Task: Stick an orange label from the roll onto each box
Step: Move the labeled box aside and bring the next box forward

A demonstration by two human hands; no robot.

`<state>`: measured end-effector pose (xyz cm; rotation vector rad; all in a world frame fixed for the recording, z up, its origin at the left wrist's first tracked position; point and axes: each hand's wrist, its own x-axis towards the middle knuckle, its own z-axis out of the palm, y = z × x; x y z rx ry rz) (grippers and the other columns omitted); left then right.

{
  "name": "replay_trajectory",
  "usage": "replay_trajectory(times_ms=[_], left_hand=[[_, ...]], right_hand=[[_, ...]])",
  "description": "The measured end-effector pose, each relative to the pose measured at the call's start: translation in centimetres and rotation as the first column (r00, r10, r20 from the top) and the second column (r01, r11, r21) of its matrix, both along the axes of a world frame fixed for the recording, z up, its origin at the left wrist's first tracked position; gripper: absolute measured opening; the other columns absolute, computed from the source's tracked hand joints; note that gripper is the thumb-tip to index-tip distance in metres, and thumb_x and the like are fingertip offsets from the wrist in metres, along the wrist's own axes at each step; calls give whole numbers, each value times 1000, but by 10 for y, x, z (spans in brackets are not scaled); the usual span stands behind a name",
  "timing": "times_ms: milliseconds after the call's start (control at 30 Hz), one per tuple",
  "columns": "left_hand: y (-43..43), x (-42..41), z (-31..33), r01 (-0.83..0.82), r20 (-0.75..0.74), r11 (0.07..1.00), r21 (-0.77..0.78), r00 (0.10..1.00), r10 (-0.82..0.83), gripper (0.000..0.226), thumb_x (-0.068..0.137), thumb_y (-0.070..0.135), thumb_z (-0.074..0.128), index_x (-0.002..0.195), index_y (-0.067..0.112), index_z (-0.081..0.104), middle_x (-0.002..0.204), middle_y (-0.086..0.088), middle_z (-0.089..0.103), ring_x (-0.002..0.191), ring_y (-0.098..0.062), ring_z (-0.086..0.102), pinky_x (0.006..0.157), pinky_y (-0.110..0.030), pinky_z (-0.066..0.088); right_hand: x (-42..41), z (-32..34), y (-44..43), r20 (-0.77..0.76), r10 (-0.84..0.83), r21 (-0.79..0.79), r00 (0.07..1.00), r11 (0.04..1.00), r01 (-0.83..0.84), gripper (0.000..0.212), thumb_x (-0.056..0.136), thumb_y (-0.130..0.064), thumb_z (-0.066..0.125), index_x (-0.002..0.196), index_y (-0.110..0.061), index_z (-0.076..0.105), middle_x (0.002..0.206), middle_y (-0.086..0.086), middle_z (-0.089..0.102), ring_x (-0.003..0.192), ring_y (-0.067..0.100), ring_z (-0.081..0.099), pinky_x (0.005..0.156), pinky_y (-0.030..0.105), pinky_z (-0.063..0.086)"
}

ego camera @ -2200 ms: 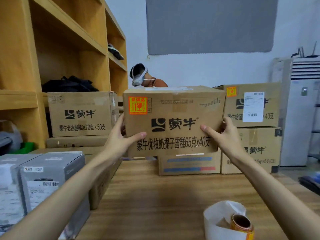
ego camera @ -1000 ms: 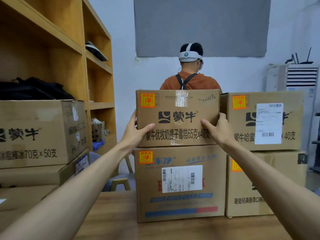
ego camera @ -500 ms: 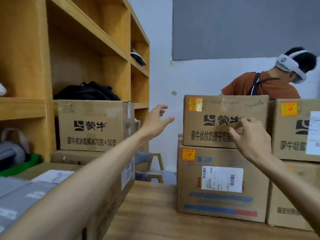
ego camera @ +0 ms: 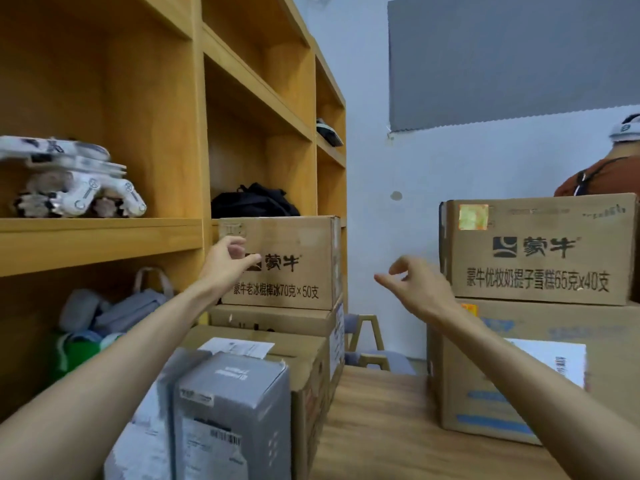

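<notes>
Both hands empty | left hand loosely curled before left box | right hand loosely curled near labelled box

Brown boxes, orange label, grey carton

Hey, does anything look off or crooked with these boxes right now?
Nothing looks spilled or crushed. One thing stands out: the top right carton carries an orange label at its upper left corner, but the front of the left carton shows none. The left hand and right hand hold nothing.
</notes>
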<state>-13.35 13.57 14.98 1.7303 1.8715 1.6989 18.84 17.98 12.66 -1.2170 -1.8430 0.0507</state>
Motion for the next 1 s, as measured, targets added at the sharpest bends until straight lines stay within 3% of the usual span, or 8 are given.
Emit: replay_trajectory(times_ms=[100,367,467,600,733,800,867,1000], left_hand=[[13,-36,-11,-27,58,999,-47,998,30,62,89,30,75,143,15,47,135,-9,56,116,-19,52,94,-35,44],[79,-103,-27,-65,79,981,-182,994,81,74,88,27,76,151,14,38,150,-15,46,137,-31,45,109,-49,41],[104,-115,-28,-51,108,979,-198,991,73,78,88,27,77,153,14,35,152,-15,44,139,-31,44,111,-49,40],[130,-119,-25,-29,173,979,-200,983,64,87,88,26,76,157,12,25,157,-16,38,142,-33,40,113,-48,37],[144,-119,-21,13,259,982,-190,965,37,96,87,24,78,159,11,16,161,-15,31,145,-34,35,118,-50,33],[144,-119,-21,18,280,985,-172,959,32,95,86,23,79,159,11,19,159,-15,35,144,-34,37,116,-52,35],[138,-118,-24,18,257,988,-156,966,23,90,85,23,79,157,12,26,155,-13,42,139,-33,43,113,-52,40],[112,-104,-23,23,125,996,-87,992,-12,90,81,25,82,154,20,30,147,-10,49,130,-28,50,107,-51,46]], right_hand=[[-35,0,13,-7,32,-47,999,998,-33,45,91,-52,62,115,-14,60,111,3,63,98,18,60,88,43,54],[-101,-11,73,2,87,-138,996,987,-86,51,95,-44,60,131,-10,48,129,8,57,102,17,54,83,30,46],[-118,-11,98,-29,77,-169,997,982,-80,59,94,-43,61,137,-6,42,136,12,53,119,26,54,89,36,45],[-131,-9,128,-112,94,-240,989,964,-119,66,95,-40,62,143,-4,34,142,14,49,126,28,49,92,35,43],[-138,-10,138,-263,229,-293,937,907,-304,63,97,-30,61,147,-8,30,130,-1,47,117,15,47,89,25,40],[-140,-13,141,-338,277,-298,900,875,-381,61,95,-30,63,145,-12,32,135,-1,50,116,16,53,94,30,49],[-138,-16,138,-398,263,-283,879,876,-391,58,94,-31,65,141,-12,35,135,6,54,115,23,59,94,38,54],[-119,-13,120,-367,209,-190,907,937,-293,50,94,-29,65,133,-12,40,120,1,55,103,19,59,78,28,54]])
